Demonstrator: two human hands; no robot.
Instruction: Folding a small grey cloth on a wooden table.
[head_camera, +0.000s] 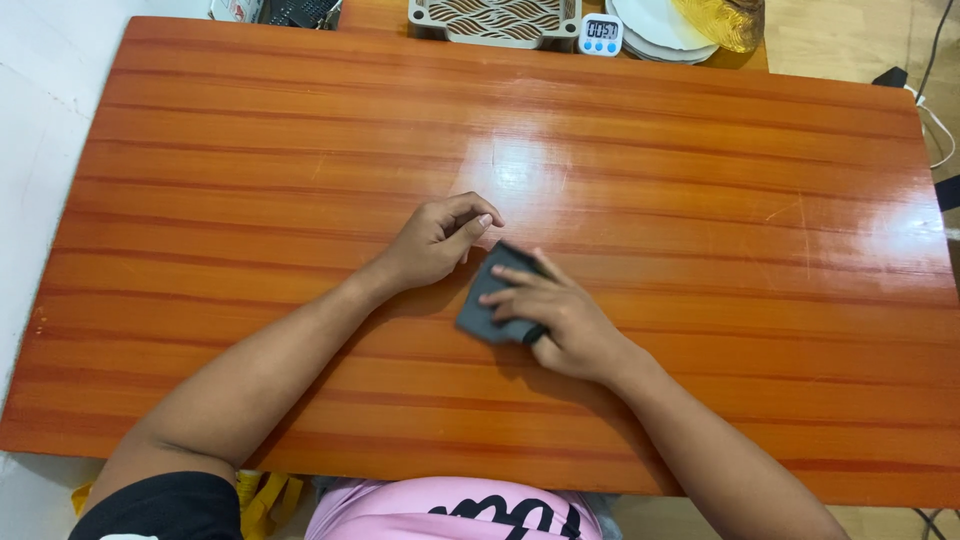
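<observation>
- Dark grey and matte, the folded cloth is lying flat on the glossy orange-brown wooden table, near the middle of it, and we are pressing it there with both hands.
- It is looking like a small, roughly rectangular pad tilted on the tabletop, its upper corner pointing toward our left fingertips and its lower edge running under our right palm.
- Our right hand is resting on top of it, fingers stretched out almost straight and spread a little, lying flat across the fabric and pinning it down; the hand is not wrapping around it.
- A darker, thicker edge of the cloth is showing just below our right thumb, where the fabric seems doubled over.
- Our left hand is sitting just left of the cloth's upper corner, its fingers curled in loosely toward the palm with the thumb laid along them.
- We cannot tell whether the left fingertips are pinching the corner or only touching it, since the knuckles are hiding that spot.
- Beyond both sets of fingertips, at the far edge of the table, we are seeing a small white digital timer, a perforated patterned tray to its left, and stacked white plates to its right.
</observation>
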